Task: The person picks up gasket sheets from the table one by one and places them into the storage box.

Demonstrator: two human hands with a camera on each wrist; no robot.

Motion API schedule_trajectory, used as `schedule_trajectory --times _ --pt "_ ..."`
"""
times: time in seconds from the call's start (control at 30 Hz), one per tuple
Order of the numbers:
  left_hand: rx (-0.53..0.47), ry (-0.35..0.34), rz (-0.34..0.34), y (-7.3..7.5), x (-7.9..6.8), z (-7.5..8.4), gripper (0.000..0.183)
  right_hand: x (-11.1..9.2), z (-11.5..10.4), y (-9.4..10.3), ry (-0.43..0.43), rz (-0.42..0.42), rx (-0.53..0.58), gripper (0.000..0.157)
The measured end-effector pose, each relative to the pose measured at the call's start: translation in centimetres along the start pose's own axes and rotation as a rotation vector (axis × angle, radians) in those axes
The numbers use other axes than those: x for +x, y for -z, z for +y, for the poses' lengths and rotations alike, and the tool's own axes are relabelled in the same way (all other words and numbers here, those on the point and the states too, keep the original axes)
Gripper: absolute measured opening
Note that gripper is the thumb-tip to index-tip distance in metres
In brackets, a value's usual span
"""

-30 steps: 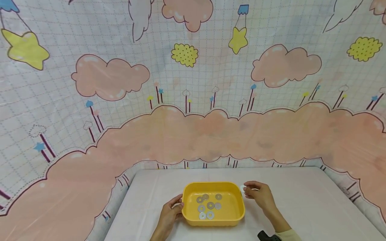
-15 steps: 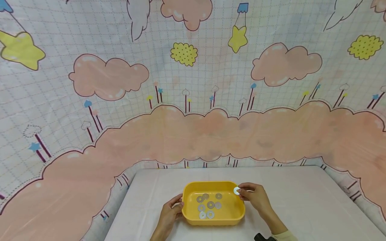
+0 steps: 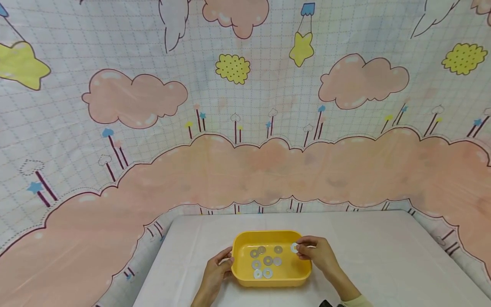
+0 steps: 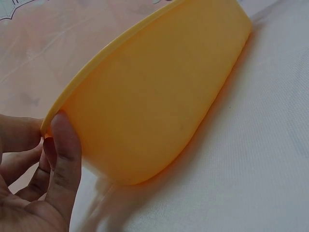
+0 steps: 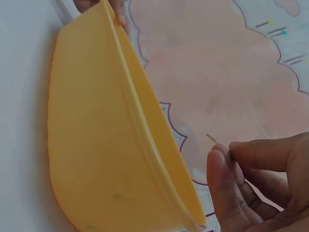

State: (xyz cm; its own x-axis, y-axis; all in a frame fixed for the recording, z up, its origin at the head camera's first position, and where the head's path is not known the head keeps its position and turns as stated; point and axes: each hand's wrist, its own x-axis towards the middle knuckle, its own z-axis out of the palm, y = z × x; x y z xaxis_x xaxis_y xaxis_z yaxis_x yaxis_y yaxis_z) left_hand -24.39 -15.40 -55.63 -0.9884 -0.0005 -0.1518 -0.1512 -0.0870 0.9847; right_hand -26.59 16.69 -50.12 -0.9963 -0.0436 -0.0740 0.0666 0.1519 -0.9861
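Note:
A yellow plastic tray [image 3: 291, 279] stands on the white table, with several flat metal washers [image 3: 267, 260] scattered on its floor. At the tray's left end, my left hand [image 3: 213, 273] grips the rim; the left wrist view has the thumb [image 4: 66, 150] against the outer wall and the other fingers at the edge. Between thumb and fingertips, my right hand [image 3: 316, 253] pinches one washer [image 3: 294, 247], held over the right end of the tray. In the right wrist view that washer [image 5: 211, 138] shows only as a thin edge above the fingertips, beside the tray's rim.
A white cloth [image 3: 368, 243] covers the table around the tray. Behind the table hangs a backdrop [image 3: 268, 175] printed with clouds and stars. A dark device [image 3: 326, 303] at the right wrist shows at the bottom edge of the head view.
My right hand has moved left with its washer, from just outside the tray's right rim to over the tray. The left hand and the washers in the tray have stayed in place.

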Motion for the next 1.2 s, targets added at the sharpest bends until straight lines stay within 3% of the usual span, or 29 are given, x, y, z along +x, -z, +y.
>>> schedule_trajectory --times 0.57,1.2 --pt "-0.003 -0.007 -0.002 -0.1 -0.1 0.0 0.054 -0.7 0.0 -1.6 -0.022 -0.045 -0.022 0.019" --pt "-0.004 -0.006 0.0 -0.2 0.0 0.1 0.054 -1.2 0.3 -1.1 -0.001 -0.116 -0.065 0.026"
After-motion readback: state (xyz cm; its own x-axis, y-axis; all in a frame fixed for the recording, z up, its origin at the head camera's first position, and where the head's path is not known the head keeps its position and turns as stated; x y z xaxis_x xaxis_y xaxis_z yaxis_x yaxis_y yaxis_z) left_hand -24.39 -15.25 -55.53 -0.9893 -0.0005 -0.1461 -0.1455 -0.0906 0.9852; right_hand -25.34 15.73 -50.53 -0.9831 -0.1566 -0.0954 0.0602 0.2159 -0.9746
